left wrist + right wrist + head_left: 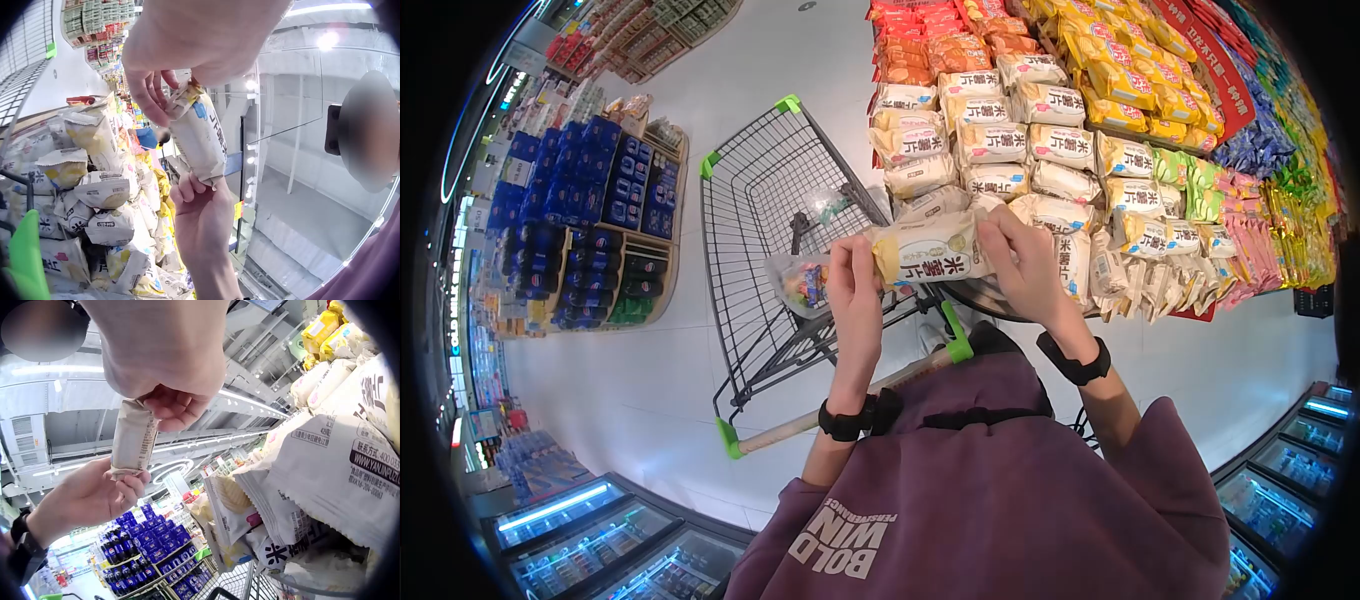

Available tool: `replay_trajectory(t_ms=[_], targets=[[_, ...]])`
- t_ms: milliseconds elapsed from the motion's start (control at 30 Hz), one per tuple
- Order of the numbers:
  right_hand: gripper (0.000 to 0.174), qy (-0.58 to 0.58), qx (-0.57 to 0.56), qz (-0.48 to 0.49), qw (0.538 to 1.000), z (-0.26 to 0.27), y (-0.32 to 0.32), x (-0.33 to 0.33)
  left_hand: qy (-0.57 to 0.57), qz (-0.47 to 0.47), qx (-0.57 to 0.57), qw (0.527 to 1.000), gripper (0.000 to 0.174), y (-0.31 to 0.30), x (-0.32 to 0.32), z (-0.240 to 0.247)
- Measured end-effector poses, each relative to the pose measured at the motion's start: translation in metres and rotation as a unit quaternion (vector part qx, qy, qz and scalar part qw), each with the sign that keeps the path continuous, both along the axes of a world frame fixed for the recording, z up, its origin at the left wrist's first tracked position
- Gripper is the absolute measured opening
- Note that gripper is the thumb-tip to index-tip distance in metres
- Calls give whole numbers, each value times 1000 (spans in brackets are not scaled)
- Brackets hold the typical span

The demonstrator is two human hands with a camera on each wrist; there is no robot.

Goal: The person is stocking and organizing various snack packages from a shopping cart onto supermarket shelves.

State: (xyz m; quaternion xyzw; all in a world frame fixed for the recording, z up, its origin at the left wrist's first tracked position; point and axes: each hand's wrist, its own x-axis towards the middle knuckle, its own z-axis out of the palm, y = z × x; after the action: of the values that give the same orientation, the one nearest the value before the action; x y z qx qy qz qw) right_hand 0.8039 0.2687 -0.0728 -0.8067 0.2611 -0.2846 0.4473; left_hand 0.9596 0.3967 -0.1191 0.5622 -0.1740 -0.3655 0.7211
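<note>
A cream-white bag of chips [930, 250] with dark printed characters is stretched between both hands, in front of the body. My left hand [855, 275] pinches its left end, and my right hand [1025, 260] grips the right end. The wrist views show the same bag [199, 134] from other sides, its crimped ends between fingers and thumbs; its plain back [133, 437] faces the right wrist camera. Just beyond it lie rows of matching bags [995, 142] on the display.
A shopping cart [760, 230] with green corners stands at the left, holding a clear bag of colourful items [805, 285]. Yellow snack bags [1115, 75] are piled at the back right. Blue drink packs [580, 170] fill a far-left stand. Glass-topped freezers [600, 535] line the near left.
</note>
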Motion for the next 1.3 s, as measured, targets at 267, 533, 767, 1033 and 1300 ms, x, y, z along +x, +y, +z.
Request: replay_trajectory(t_ms=[267,533,767,1033,1300], targets=[[22,27,54,0,998,0,-5,-2,-187,-13,9,982,22,0,2,-6],[22,-29,18,-65,997,-6,-4,2,-154,58,-70,984,20,-2,-8,3],[28,0,69,-69,995,-11,-10,-2,-123,63,-56,989,22,-8,-6,-5],[31,-56,234,-56,969,-15,4,3,-70,30,-65,995,25,-8,-9,8],[28,-64,206,-56,975,-15,-1,-2,-18,-104,32,994,35,9,-15,-2]])
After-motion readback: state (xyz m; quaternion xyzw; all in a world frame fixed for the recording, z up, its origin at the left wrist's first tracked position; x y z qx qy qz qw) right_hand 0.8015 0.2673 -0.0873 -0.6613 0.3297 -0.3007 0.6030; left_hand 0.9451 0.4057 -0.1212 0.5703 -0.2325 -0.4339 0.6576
